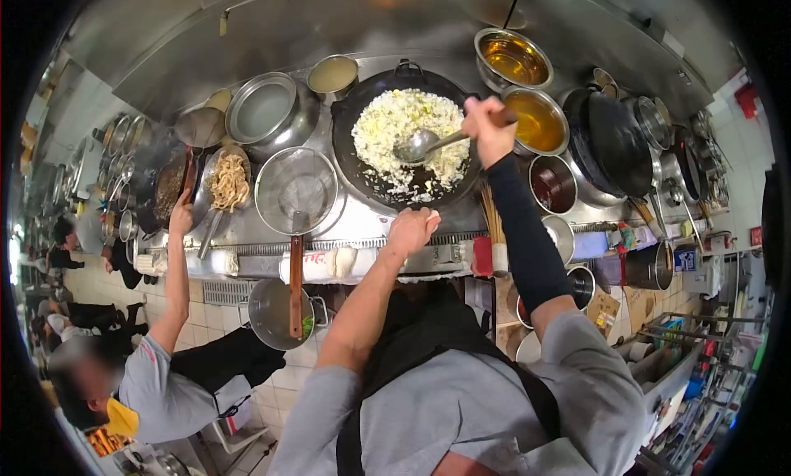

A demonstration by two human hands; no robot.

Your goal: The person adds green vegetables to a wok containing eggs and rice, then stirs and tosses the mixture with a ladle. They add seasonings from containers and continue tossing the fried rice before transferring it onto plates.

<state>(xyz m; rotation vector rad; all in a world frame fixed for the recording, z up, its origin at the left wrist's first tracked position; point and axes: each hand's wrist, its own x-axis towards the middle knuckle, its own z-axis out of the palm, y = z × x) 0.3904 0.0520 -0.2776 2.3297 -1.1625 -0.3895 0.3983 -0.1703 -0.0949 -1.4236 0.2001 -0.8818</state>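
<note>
Steel stove (pixel 362 220): wok (pixel 344 159) holds fried rice (pixel 386 130); right hand (pixel 488 130) clenches the ladle (pixel 416 146), left hand (pixel 412 229) fisted at its rim.

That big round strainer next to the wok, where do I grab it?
Grab the strainer by its long wooden handle, coming from the near side of the stove. The handle sticks out past the front edge, while the round mesh bowl sits by the wok and shows no other grip.
</note>
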